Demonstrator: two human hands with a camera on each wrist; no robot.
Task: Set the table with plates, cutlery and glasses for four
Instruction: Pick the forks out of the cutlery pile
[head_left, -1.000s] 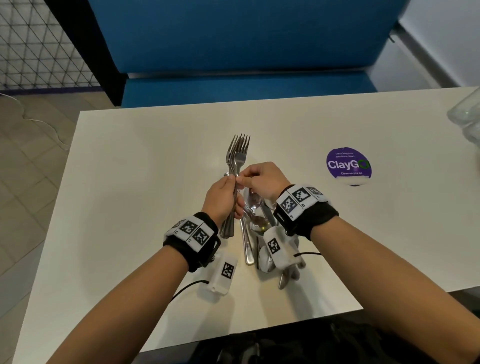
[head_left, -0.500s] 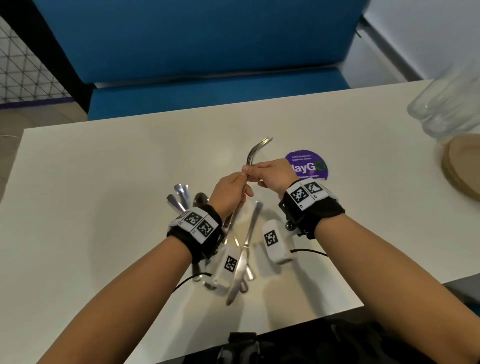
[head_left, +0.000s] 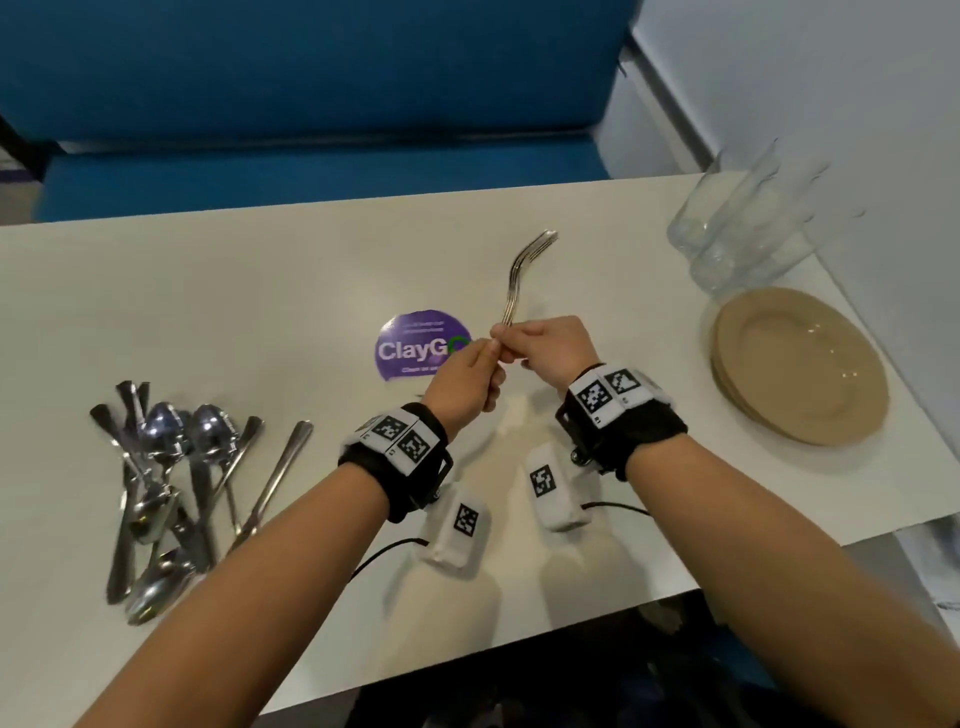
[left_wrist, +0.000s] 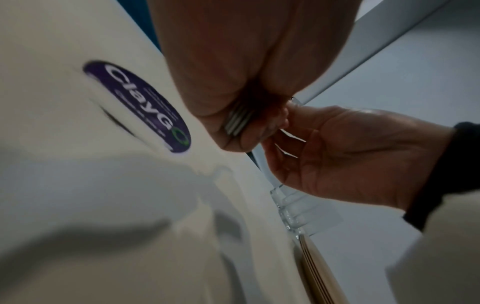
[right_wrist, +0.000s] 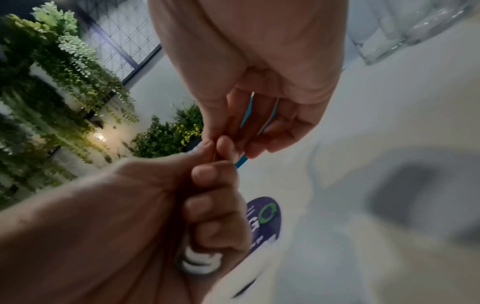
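A bunch of forks (head_left: 522, 273) stands up above the white table (head_left: 260, 291), tines pointing away and to the right. My left hand (head_left: 470, 376) grips the fork handles (left_wrist: 237, 122) in a fist. My right hand (head_left: 545, 348) pinches the same forks just above it, its fingertips (right_wrist: 226, 148) meeting the left thumb. A pile of spoons and knives (head_left: 171, 478) lies on the table at the left. A stack of tan plates (head_left: 800, 364) sits at the right edge, with clear glasses (head_left: 748, 228) behind it.
A purple round sticker (head_left: 415, 345) is on the table just left of my hands. A blue bench (head_left: 322, 171) runs along the far side. A wall (head_left: 831, 78) stands close on the right. The table's near edge lies under my forearms.
Both hands carried the forks to the right, away from the spoons and knives, which now lie at the left. The plates and glasses have come into view on the right.
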